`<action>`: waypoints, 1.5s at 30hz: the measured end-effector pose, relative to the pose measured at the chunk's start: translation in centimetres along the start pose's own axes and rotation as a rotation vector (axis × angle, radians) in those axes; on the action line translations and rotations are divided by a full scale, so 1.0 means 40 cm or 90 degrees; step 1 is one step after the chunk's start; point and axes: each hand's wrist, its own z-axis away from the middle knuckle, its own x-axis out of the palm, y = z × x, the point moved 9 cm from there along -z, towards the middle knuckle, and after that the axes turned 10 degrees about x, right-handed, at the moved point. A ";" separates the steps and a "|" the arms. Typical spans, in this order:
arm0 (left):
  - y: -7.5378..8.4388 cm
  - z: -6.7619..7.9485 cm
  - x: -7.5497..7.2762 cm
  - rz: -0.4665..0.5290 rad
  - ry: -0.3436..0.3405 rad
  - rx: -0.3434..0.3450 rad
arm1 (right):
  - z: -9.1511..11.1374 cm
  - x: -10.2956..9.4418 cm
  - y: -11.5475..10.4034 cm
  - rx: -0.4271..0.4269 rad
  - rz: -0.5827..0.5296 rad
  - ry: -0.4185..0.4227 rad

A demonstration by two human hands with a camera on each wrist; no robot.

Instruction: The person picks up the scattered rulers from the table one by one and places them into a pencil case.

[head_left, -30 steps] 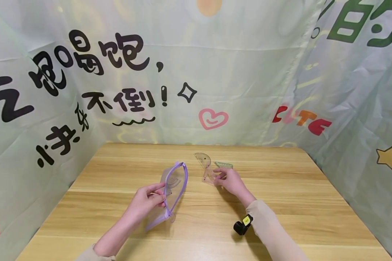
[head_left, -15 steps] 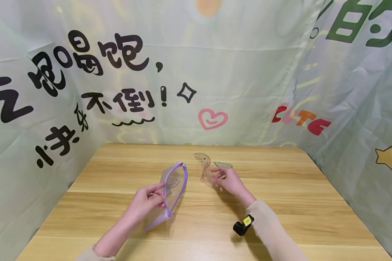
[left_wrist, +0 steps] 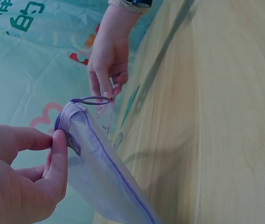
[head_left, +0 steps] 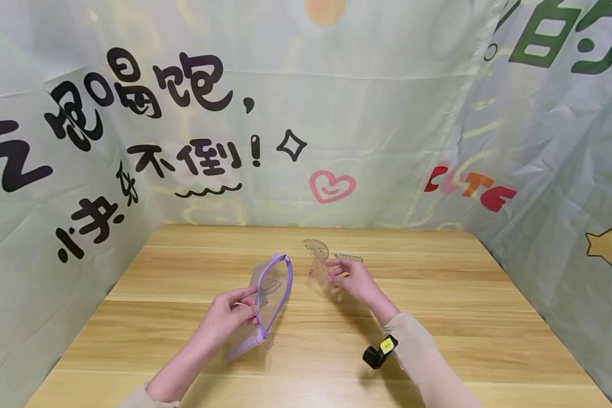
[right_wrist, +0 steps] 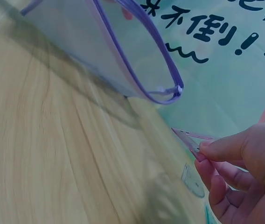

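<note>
My left hand [head_left: 229, 310] pinches the edge of a clear pouch [left_wrist: 102, 163] with purple zip trim, its mouth held apart. Through its side a protractor [head_left: 270, 285] shows in the head view. Between thumb and fingers my right hand [head_left: 354, 281] holds a see-through pinkish set square [right_wrist: 187, 140], tilted and raised above the table to the pouch's right. Just behind that hand lies a clear protractor [head_left: 316, 248] on the table. A green see-through ruler or set square [head_left: 349, 257] lies beside it, partly covered by my right fingers in the head view.
The wooden table [head_left: 438, 294] runs back to a printed cloth backdrop [head_left: 387, 124] that also rises on both sides. A black wrist camera [head_left: 374, 357] hangs at my right sleeve, low over the table.
My right hand has lifted the pinkish set square off the table and shifted slightly left toward the pouch. My left hand and the pouch have stayed in place.
</note>
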 end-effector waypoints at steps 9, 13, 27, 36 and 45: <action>0.002 0.002 -0.002 -0.004 0.004 -0.001 | 0.006 0.004 -0.016 0.015 -0.016 -0.014; 0.001 0.002 -0.002 -0.003 0.001 -0.002 | 0.012 0.008 -0.025 0.019 -0.026 -0.020; -0.001 0.005 -0.004 -0.009 -0.009 -0.002 | 0.024 0.027 -0.052 0.021 -0.026 -0.044; 0.001 0.004 -0.006 -0.023 -0.011 0.001 | 0.029 0.045 -0.064 0.010 -0.034 -0.076; 0.003 0.002 -0.006 -0.020 -0.016 0.007 | 0.041 0.065 -0.073 0.025 -0.029 -0.111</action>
